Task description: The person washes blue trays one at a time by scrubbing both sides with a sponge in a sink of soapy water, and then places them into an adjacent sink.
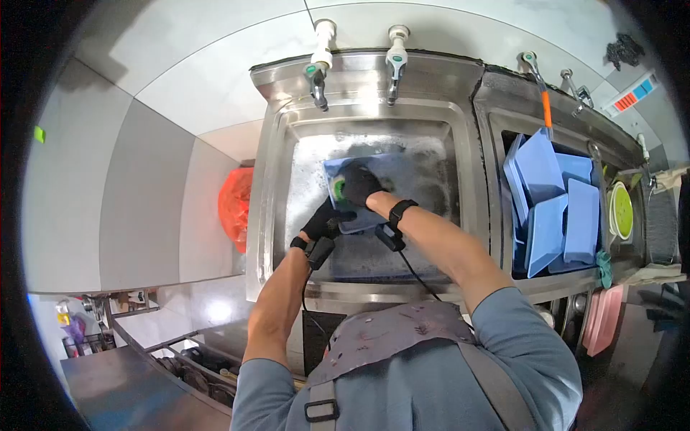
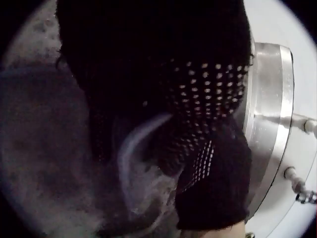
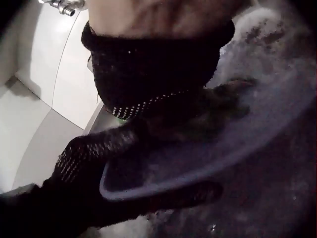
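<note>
Grey-blue fabric shirt [image 1: 410, 391] nearest, black-gloved left hand [image 1: 325, 220] gripping blue rectangular plastic tray [image 1: 365, 221] by its edge, black-gloved right hand [image 1: 361, 184] holding green scouring pad [image 1: 338, 189] against it, inside sudsy stainless-steel sink [image 1: 374, 111].

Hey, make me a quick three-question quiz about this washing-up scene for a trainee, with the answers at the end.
1. Multiple choice: which hand holds the green scrubber? A, left; B, right; C, neither.
2. True or false: the left hand hangs free, touching nothing.
3. Count: how many taps are on the wall directly behind the soapy sink?

Key:
1. B, the right hand.
2. False; it grips the blue tray being scrubbed.
3. Two.
</note>
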The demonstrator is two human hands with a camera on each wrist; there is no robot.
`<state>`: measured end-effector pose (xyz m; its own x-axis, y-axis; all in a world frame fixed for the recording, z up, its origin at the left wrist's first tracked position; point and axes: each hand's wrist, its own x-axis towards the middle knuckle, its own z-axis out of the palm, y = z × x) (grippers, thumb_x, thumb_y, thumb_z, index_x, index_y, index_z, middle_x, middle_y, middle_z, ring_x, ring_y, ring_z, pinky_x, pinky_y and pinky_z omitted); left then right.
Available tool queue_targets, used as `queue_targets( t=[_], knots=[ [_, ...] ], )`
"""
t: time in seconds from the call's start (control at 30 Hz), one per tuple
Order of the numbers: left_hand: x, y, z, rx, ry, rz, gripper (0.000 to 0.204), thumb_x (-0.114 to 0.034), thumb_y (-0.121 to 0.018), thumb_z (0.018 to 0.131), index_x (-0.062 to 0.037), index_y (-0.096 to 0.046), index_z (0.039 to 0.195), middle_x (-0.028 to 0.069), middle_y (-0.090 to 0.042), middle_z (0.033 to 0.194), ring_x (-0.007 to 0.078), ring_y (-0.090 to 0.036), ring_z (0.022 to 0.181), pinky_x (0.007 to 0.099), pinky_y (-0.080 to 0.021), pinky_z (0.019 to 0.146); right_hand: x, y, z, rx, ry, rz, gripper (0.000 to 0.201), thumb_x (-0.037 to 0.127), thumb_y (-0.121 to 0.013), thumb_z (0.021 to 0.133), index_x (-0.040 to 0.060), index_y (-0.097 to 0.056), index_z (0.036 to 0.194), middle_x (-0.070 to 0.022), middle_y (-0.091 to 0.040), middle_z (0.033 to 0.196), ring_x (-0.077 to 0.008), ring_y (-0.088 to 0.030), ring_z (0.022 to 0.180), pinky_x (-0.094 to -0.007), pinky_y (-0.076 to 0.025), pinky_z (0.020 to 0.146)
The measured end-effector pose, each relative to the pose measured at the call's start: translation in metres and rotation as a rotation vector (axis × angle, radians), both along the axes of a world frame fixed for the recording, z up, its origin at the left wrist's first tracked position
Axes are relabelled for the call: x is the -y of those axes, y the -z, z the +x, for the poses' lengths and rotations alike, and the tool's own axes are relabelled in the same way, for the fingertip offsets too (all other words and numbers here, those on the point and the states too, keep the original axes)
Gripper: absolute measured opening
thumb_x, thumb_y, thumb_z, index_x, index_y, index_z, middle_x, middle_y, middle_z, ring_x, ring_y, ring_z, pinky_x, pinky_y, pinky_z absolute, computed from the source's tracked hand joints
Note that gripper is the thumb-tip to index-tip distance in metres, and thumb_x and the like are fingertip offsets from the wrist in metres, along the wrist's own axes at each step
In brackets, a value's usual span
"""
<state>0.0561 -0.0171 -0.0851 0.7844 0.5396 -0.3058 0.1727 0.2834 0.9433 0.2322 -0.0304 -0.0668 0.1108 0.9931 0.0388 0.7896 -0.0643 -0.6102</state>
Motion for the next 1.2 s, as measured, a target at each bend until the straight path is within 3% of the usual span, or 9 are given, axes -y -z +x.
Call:
queue_targets(
  t=[0.3,0.43,0.6,0.7,0.93,1.03,1.1,1.17,1.2],
  knots=[
    [0.022,-0.064,0.005,0.145,-0.296,-0.591,0.042,-0.025,-0.062,0.092,-0.0036,-0.052,0.126,0.0092,-0.061,0.114,0.0214,-0.059,0.101,0.0340,-0.048,0.089,0.047,0.015,-0.007,-0.025,-0.455,-0.145,0.029,0.020,-0.059,0.075,0.0004,-0.068,0.094,-0.0248,-0.062,0.104,-0.0395,-0.060,0.095,-0.0459,-0.048,0.084],
    [-0.026,0.075,-0.016,-0.082,-0.124,0.029,0.057,-0.028,-0.063,0.090,-0.0034,-0.043,0.137,0.0116,-0.057,0.126,0.0225,-0.055,0.113,0.0336,-0.042,0.097,0.063,0.019,0.013,0.098,-0.625,-0.171,0.037,0.028,-0.061,0.078,0.0020,-0.066,0.104,-0.0216,-0.062,0.113,-0.0379,-0.059,0.105,-0.0452,-0.047,0.089],
    [-0.007,-0.015,-0.021,-0.184,-0.178,0.360,0.052,-0.030,-0.065,0.088,0.0032,-0.051,0.125,0.0129,-0.062,0.115,0.0245,-0.058,0.104,0.0356,-0.044,0.092,0.085,0.041,0.073,0.266,-0.408,-0.593,0.050,0.040,-0.050,0.088,0.0071,-0.058,0.125,-0.0148,-0.052,0.135,-0.0314,-0.050,0.123,-0.0419,-0.039,0.104],
    [-0.019,-0.010,-0.036,-0.243,-0.214,0.441,0.046,-0.028,-0.065,0.088,0.0034,-0.054,0.119,0.0142,-0.064,0.107,0.0255,-0.059,0.100,0.0359,-0.045,0.089,0.102,0.211,0.140,0.130,-0.148,-0.212,0.050,0.039,-0.046,0.091,0.0073,-0.055,0.129,-0.0162,-0.049,0.138,-0.0318,-0.044,0.129,-0.0403,-0.036,0.107],
    [-0.031,-0.041,-0.055,-0.198,-0.408,0.453,0.026,-0.019,-0.067,0.086,-0.0005,-0.063,0.104,0.0055,-0.064,0.082,0.0157,-0.059,0.072,0.0325,-0.049,0.066,0.071,0.103,0.165,0.235,0.334,-0.084,0.042,0.034,-0.046,0.092,0.0051,-0.061,0.119,-0.0181,-0.056,0.128,-0.0330,-0.053,0.120,-0.0409,-0.043,0.097],
    [-0.016,-0.074,-0.045,-0.136,-0.501,0.411,0.022,-0.014,-0.065,0.087,-0.0017,-0.063,0.105,0.0022,-0.063,0.081,0.0116,-0.058,0.072,0.0293,-0.049,0.063,0.055,0.089,0.192,-0.031,0.176,-0.161,0.040,0.032,-0.046,0.095,0.0029,-0.060,0.119,-0.0155,-0.063,0.119,-0.0277,-0.060,0.109,-0.0382,-0.048,0.088],
    [-0.019,-0.069,-0.040,-0.004,-0.565,0.320,0.021,-0.010,-0.064,0.088,-0.0026,-0.064,0.107,-0.0003,-0.062,0.082,0.0093,-0.058,0.073,0.0276,-0.050,0.065,0.076,0.002,0.167,-1.238,0.191,-0.198,0.036,0.029,-0.047,0.096,0.0019,-0.062,0.116,-0.0116,-0.066,0.109,-0.0214,-0.063,0.098,-0.0344,-0.050,0.083],
    [-0.016,-0.076,-0.029,0.042,-0.590,0.231,0.023,-0.007,-0.063,0.087,-0.0035,-0.064,0.109,0.0061,-0.065,0.089,0.0170,-0.063,0.082,0.0308,-0.052,0.075,0.073,-0.030,0.161,-1.327,0.226,-0.248,0.035,0.027,-0.046,0.097,0.0018,-0.061,0.116,-0.0100,-0.066,0.106,-0.0192,-0.063,0.096,-0.0327,-0.050,0.082],
    [-0.016,-0.080,-0.025,-0.045,-0.505,0.723,0.026,-0.006,-0.064,0.085,-0.0057,-0.064,0.111,0.0112,-0.065,0.096,0.0233,-0.063,0.090,0.0336,-0.051,0.082,0.071,-0.036,0.162,-1.416,0.263,-0.297,0.034,0.026,-0.044,0.099,0.0016,-0.061,0.117,-0.0084,-0.065,0.104,-0.0170,-0.063,0.093,-0.0310,-0.050,0.082]
  ],
)
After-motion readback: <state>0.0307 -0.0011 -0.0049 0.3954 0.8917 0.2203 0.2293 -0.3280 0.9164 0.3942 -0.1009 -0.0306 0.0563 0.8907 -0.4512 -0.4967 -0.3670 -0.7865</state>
